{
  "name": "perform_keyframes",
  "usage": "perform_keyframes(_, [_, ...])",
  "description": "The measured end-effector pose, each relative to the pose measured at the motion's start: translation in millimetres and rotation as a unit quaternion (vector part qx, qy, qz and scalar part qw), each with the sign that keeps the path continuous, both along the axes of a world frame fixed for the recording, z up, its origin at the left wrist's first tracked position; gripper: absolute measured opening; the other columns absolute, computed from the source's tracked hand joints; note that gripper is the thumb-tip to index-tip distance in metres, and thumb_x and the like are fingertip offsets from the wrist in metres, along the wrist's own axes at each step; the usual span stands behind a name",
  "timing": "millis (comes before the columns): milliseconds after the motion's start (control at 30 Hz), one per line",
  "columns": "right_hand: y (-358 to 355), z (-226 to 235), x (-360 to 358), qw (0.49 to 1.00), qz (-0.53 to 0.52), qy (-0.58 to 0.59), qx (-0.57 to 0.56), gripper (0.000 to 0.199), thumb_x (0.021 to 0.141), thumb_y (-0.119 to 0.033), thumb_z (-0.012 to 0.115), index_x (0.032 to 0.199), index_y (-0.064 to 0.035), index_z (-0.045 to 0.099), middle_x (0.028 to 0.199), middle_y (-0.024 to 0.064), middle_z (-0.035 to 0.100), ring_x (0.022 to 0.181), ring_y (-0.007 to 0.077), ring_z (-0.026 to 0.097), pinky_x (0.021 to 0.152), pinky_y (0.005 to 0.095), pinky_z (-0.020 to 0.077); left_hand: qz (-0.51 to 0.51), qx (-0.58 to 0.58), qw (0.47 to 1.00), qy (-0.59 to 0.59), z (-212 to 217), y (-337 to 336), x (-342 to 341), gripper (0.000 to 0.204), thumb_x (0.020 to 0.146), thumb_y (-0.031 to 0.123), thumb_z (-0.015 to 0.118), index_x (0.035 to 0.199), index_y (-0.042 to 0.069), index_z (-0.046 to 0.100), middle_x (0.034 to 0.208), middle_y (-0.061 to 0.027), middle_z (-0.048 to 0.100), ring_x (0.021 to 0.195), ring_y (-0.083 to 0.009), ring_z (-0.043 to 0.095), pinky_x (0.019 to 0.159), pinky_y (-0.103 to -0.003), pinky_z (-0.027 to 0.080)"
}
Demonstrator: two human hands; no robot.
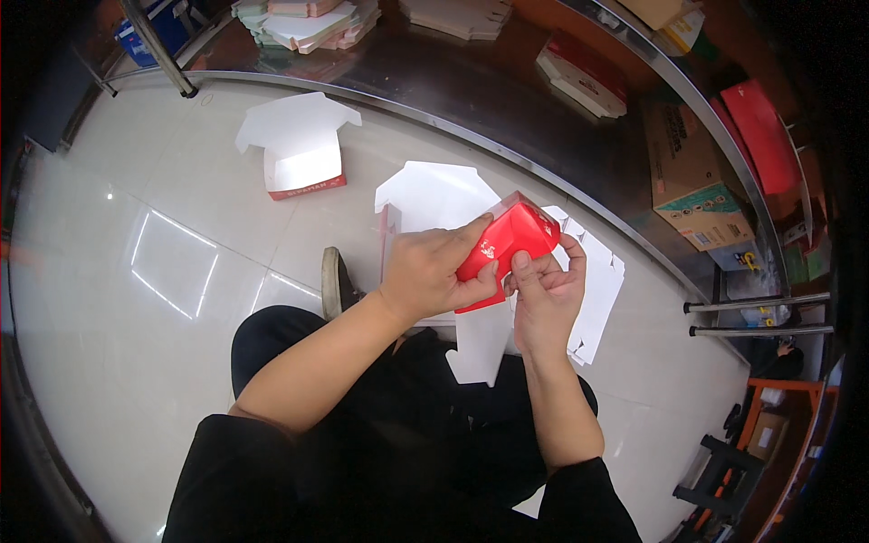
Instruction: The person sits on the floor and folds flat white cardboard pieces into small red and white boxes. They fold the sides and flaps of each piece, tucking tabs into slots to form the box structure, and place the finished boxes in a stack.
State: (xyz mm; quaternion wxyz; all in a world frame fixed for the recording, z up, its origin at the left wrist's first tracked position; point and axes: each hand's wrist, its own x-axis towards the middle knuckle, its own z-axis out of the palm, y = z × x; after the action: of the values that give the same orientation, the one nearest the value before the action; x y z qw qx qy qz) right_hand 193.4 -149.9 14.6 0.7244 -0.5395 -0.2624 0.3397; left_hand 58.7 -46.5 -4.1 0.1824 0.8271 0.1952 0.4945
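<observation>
Between my two hands, above my lap, is a red cardboard box (522, 233), partly folded, its white inner flap (480, 348) hanging down. My left hand (439, 271) grips its left side, thumb on the red face and fingers along the upper edge. My right hand (550, 294) pinches the lower right part with the thumb in front; some of its fingers are behind the card. Beneath the hands lies another opened white box (434, 195) on the floor. To its right rest flat white card blanks (593, 299), partly covered by my right hand.
A folded box with its lid up (305, 172) stands on the tiled floor (172, 299) at the far left. Across the back runs a metal shelf (453, 81) bearing stacks of flat card (312, 23), a red-and-white stack (582, 77) and a brown carton (692, 172). A black step stool (718, 475) is at right.
</observation>
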Motion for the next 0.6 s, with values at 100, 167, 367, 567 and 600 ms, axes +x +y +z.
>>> perform_keyframes(100, [4.8,-4.0,10.1,0.998,0.013,-0.011,-0.059,0.056,0.092,-0.010,0.075,0.136,0.0006,0.040,0.091,0.0074,0.066,0.083,0.0150,0.063,0.075,0.0269,0.0500,0.003,-0.027,1.000,0.000,-1.8,0.3,-0.1,0.053,0.077,0.023,0.079,0.124,0.002,0.066,0.080,-0.0140,0.071,0.063,-0.0239,0.069,0.059,-0.033,0.056])
perform_keyframes(167, [7.8,2.7,6.1,0.998,0.047,-0.042,-0.027,0.049,0.094,-0.010,0.073,0.133,0.0021,0.046,0.098,0.0089,0.067,0.090,0.0166,0.064,0.083,0.0289,0.0501,0.000,-0.046,0.998,-0.041,-2.8,2.8,5.8,0.052,0.077,0.023,0.079,0.123,0.002,0.067,0.092,-0.0167,0.074,0.074,-0.0253,0.073,0.064,-0.033,0.058])
perform_keyframes(367, [-0.8,-0.8,18.7,0.978,0.147,-0.149,-0.013,0.040,0.093,-0.009,0.073,0.128,0.0017,0.058,0.108,0.0091,0.068,0.102,0.0181,0.063,0.093,0.0325,0.0485,-0.116,-0.240,0.961,0.070,23.7,2.7,-6.0,0.068,0.077,0.018,0.076,0.141,0.006,0.054,0.133,-0.0212,0.063,0.095,-0.0327,0.073,0.079,-0.036,0.062])
perform_keyframes(567, [2.2,11.6,26.9,0.912,0.151,-0.375,-0.067,0.051,0.084,-0.012,0.080,0.130,-0.0026,0.062,0.104,0.0096,0.067,0.092,0.0183,0.060,0.082,0.0306,0.0480,-0.150,-0.384,0.910,0.050,16.2,12.3,-5.6,0.073,0.075,0.010,0.074,0.144,0.006,0.050,0.130,-0.0223,0.063,0.102,-0.0319,0.071,0.081,-0.035,0.060])
perform_keyframes(600, [2.2,16.0,24.6,0.909,0.126,-0.388,-0.088,0.052,0.082,-0.013,0.082,0.129,-0.0030,0.063,0.103,0.0098,0.067,0.091,0.0185,0.060,0.080,0.0305,0.0478,-0.132,-0.415,0.900,0.005,12.9,14.2,-4.2,0.071,0.075,0.008,0.073,0.143,0.006,0.051,0.130,-0.0203,0.064,0.104,-0.0291,0.071,0.082,-0.034,0.060])
